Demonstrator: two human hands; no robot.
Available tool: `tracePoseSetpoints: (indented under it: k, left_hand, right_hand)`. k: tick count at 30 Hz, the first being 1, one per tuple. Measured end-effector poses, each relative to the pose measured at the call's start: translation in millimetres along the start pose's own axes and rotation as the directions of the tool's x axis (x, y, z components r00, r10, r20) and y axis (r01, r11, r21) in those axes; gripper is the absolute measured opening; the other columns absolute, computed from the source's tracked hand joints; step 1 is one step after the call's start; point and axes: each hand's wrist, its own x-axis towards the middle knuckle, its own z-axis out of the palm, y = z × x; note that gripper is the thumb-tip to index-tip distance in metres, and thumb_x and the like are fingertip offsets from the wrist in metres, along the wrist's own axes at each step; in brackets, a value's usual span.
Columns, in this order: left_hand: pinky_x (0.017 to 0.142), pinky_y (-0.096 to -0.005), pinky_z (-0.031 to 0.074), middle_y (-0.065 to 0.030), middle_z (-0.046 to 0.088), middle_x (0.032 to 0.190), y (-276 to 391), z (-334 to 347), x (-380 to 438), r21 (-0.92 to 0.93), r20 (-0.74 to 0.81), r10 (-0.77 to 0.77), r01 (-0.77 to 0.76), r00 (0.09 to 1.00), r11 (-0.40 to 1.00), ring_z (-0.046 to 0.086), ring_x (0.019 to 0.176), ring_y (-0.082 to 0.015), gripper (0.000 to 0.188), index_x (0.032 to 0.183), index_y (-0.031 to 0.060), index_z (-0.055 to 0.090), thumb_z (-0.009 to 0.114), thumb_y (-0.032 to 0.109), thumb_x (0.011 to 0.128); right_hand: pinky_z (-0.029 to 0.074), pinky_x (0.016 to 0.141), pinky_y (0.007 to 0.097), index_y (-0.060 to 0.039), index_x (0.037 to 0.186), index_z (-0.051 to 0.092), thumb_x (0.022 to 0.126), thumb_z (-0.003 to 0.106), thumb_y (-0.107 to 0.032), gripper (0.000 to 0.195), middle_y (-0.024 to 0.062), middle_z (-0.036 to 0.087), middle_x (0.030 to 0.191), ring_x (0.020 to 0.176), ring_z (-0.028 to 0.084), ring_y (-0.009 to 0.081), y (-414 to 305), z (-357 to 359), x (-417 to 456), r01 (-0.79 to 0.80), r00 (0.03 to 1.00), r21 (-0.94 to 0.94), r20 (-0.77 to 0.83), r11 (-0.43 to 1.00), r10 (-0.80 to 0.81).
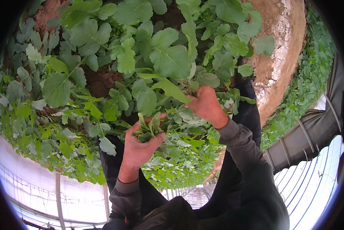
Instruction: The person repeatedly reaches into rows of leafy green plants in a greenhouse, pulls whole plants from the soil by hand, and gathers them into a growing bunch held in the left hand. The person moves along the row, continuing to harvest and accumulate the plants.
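Note:
My left hand [141, 143] is closed around a small bunch of picked green shoots [147, 128], whose leaves stick up between thumb and fingers. To its right and a little farther away, my right hand [205, 105] has its fingers curled at a budding shoot [185, 86] among the leaves. The exact grip of those fingertips is partly hidden by foliage. Broad, lobed leaves of a leafy brassica-like crop [170, 56] surround both hands, and one long leaf [172, 90] lies against the right fingers.
Bare brown soil [103, 80] shows between plants. A pale-crusted earth path [272, 57] runs along the right, with more crop [321, 43] beyond. Greenhouse plastic sheeting [31, 192], posts [58, 198] and a rolled dark cover [298, 138] edge the view. My dark-trousered legs straddle plants.

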Motion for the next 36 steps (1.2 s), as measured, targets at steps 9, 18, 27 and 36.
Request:
tracePoseSetpoints:
  k: [9,18,27,36]
  left_hand:
    - [0.094,-0.0348,0.054,-0.0103,0.073,0.105,-22.9,26.2,5.2,-0.137,-0.129,0.051,-0.068,0.990,0.988,0.069,0.101,-0.0206,0.034,0.119,-0.0005,0.061,0.072,-0.007,0.088]
    - [0.087,-0.0273,0.054,-0.0039,0.071,0.108,-29.4,23.8,3.1,-0.010,-0.108,0.053,-0.055,0.993,0.998,0.066,0.095,-0.0109,0.045,0.123,0.0001,0.061,0.080,-0.007,0.082]
    - [0.078,-0.0266,0.056,-0.0032,0.072,0.095,-38.2,14.6,-0.2,0.064,-0.027,0.117,-0.115,0.993,0.991,0.066,0.085,-0.0101,0.035,0.106,-0.0003,0.066,0.084,-0.007,0.077]
    - [0.088,-0.0375,0.058,-0.0104,0.074,0.100,-25.8,15.2,2.9,-0.128,0.015,0.147,-0.144,0.989,0.981,0.072,0.097,-0.0213,0.032,0.110,-0.0001,0.062,0.072,-0.013,0.082]
  right_hand:
    - [0.058,0.070,0.0437,0.0049,0.108,0.070,0.083,0.064,-0.010,0.029,0.0223,0.069,0.084,0.076,0.070,0.0388,-23.4,3.4,-58.0,0.457,0.828,-0.010,0.370,0.889,-0.421]
    - [0.052,0.094,0.0448,-0.0045,0.135,0.059,0.096,0.047,-0.007,0.042,0.0129,0.058,0.141,0.120,0.061,0.0355,46.2,-27.6,220.6,-0.202,0.906,0.167,-0.341,0.965,0.249]
    - [0.055,0.090,0.0475,-0.0124,0.109,0.077,0.092,0.058,-0.023,0.028,0.0107,0.073,0.118,0.110,0.069,0.0335,86.6,-33.5,300.6,-0.235,0.925,-0.648,-0.378,0.724,-0.039]
    - [0.054,0.081,0.0408,-0.0079,0.101,0.073,0.087,0.067,-0.029,0.027,0.0104,0.074,0.099,0.088,0.068,0.0321,78.2,-37.9,242.8,0.005,0.888,-0.301,-0.437,0.954,-0.143]
